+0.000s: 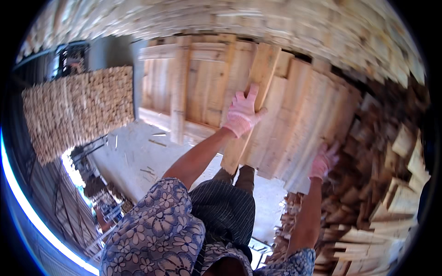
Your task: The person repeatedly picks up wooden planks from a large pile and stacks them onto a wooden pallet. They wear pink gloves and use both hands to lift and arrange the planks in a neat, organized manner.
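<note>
My left hand (241, 112), in a pink glove, is on a narrow wooden board (266, 66). Its thumb reaches over the right edge, the index finger points along the board and the other fingers bend at the left edge. This board slants across a row of wider wooden planks (294, 108) in front of me. My right hand (324, 161), also gloved in pink, is blurred beside the planks' right end, close to a heap of loose wood pieces (354, 184). Its fingers look apart, with nothing visible in them.
Left of the planks stands a slatted wooden frame (180, 87). A tall stack of cut timber (83, 108) is farther left, and more stacked wood (276, 20) runs along the far side. Wood scraps (157, 142) litter the pale floor (124, 156). Short boards (403, 198) are piled at right.
</note>
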